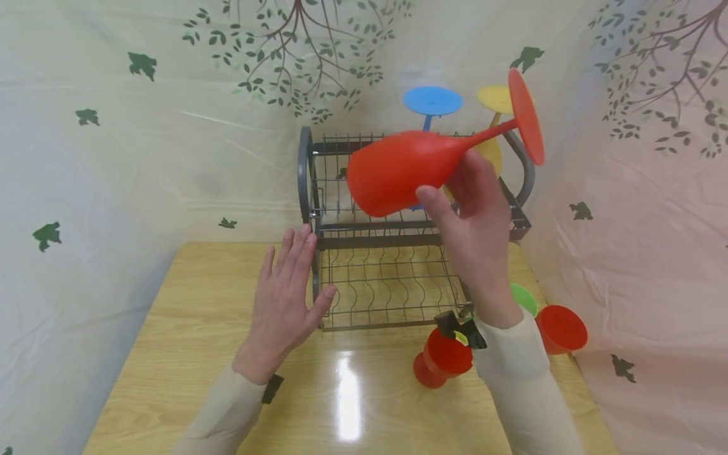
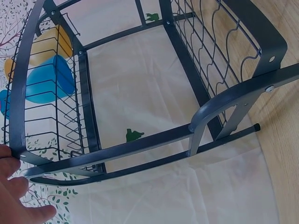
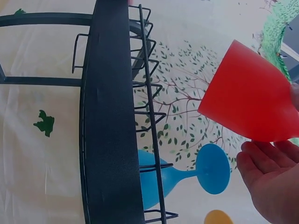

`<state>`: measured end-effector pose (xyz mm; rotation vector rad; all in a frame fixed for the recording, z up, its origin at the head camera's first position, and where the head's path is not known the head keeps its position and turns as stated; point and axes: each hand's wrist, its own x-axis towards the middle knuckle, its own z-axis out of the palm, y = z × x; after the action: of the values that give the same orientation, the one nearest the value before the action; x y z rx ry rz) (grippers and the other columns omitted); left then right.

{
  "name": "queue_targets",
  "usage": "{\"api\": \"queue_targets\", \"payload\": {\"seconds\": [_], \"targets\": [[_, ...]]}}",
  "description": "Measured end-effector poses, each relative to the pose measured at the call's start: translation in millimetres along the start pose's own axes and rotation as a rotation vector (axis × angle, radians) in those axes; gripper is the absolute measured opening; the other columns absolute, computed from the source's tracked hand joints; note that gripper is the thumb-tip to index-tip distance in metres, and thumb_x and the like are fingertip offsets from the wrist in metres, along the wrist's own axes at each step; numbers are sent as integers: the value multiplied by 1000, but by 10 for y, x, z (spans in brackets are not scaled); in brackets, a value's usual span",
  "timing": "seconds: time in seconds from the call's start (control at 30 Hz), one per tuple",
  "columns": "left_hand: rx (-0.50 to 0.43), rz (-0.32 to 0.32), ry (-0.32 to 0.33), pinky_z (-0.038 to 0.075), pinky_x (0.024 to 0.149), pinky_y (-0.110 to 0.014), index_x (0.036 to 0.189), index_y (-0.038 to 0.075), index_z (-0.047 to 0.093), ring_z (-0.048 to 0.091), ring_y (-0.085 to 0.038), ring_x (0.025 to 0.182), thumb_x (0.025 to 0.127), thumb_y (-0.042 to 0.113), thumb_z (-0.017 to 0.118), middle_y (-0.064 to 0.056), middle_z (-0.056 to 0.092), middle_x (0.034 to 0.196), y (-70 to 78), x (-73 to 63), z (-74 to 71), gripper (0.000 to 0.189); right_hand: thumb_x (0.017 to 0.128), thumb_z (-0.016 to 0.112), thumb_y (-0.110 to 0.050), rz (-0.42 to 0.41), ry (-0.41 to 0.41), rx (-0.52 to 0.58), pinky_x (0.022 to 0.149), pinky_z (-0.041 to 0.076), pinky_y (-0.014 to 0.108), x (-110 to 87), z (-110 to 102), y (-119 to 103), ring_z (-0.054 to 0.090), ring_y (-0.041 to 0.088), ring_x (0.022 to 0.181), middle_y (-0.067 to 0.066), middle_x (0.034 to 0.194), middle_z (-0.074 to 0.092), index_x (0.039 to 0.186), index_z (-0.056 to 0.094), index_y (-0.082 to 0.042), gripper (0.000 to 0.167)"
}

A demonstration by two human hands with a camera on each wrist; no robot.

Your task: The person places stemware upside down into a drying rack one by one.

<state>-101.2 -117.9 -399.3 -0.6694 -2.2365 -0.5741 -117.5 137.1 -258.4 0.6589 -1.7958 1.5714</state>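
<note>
**Turn the red goblet mouth-down before lowering**

Holds the red goblet (image 1: pixel 406 174) in the right hand (image 1: pixel 480 234), with thumb and fingers curled about the bowl. Has it tilted in the air above the upper tier of the rack (image 1: pixel 375 241), with mouth toward 8 o'clock and base toward 2. Lays the left hand (image 1: pixel 284 303), extended and grasping nothing, at the rack's 8 o'clock side, apparently touching the frame.

Judging by the blue goblet (image 1: pixel 432 101) near 1 o'clock and the yellow goblet (image 1: pixel 495 98) between 1 and 2, both mouth-down in the upper tier, seems to call for the same pose. Roll the wrist to bring the base uppermost, then lower slowly. Aim toward 11, to spare the blue goblet a knock. Pinch securely while turning; looks smooth enough to slip. Press the left hand lightly on the frame against any rocking. Release only after feeling a steady seat. Mind the red cup (image 1: pixel 449 357) at 5 o'clock on the table (image 1: pixel 199 316) when drawing back.

No readable brand, label or writing; only printed leaves and branches on the backdrop (image 1: pixel 142 158).
</note>
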Motion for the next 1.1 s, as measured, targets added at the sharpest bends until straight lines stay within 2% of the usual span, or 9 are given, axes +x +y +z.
{"api": "queue_targets", "payload": {"seconds": [0.13, 0.4, 0.6, 0.77, 1.1], "targets": [[-2, -2, -2, 22, 122, -63, 160, 0, 32, 24, -36, 155, 107, 62, 22, -12, 27, 169, 6, -3, 0, 82, 94, 74, -17, -15, -12, 19, 105, 53, 41, 66, 11, 37, 61, 30, 127, 9, 134, 66, 142, 58, -7, 51], [-7, 1, 9, 22, 122, -63, 161, 1, 30, 22, -34, 156, 108, 61, 23, -13, 28, 169, 8, -11, 9, 81, 97, 72, -14, -34, -77, 23, 105, 53, 39, 190, 47, 100, 60, 29, 128, 8, 137, 64, 145, 54, -6, 51], [-4, -7, -7, 22, 122, -62, 162, 2, 28, 23, -35, 156, 108, 62, 23, -14, 29, 168, 12, -10, -1, 81, 94, 73, -2, 22, -56, 3, 106, 52, 38, 255, 129, 97, 61, 24, 128, 8, 136, 64, 143, 54, -1, 52], [0, -6, -6, 23, 121, -64, 161, 1, 31, 20, -31, 157, 108, 61, 23, -16, 31, 167, 8, -13, 5, 81, 94, 73, -3, 34, -65, -44, 107, 51, 37, 294, 162, 104, 60, 20, 129, 8, 139, 63, 144, 52, 1, 54], [-5, -4, 4, 23, 122, -61, 161, 1, 30, 22, -32, 157, 108, 61, 23, -17, 32, 166, 7, -17, 14, 80, 95, 76, -13, 155, -119, -81, 107, 51, 32, 368, 230, 172, 59, 16, 130, 5, 142, 61, 148, 49, -2, 61]]}}
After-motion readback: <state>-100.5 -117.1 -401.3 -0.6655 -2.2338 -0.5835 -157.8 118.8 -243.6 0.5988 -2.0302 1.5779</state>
